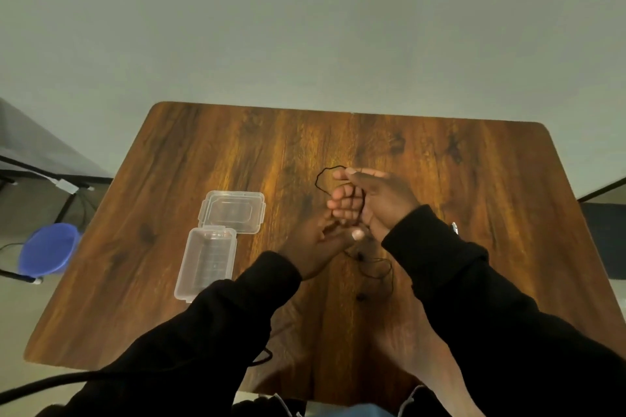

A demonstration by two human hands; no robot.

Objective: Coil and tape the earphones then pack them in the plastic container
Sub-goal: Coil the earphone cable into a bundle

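Black earphones (pixel 321 177) are held above the middle of the wooden table (pixel 210 145). My left hand (pixel 333 218) stands with its fingers up and the thin cord runs around them. My right hand (pixel 379 196) pinches the cord at the top, where a loop sticks out to the left. The rest of the cord and the earbuds (pixel 360 257) hang down and lie on the table below my hands. The clear plastic container (pixel 206 261) stands open left of my left arm, with its loose lid (pixel 233 211) lying just behind it.
A blue bucket (pixel 47 249) stands on the floor left of the table. Black metal frame bars (pixel 40 176) are at the far left. A thick black cable (pixel 50 382) crosses the lower left corner. A dark object (pixel 606 237) sits at the right edge.
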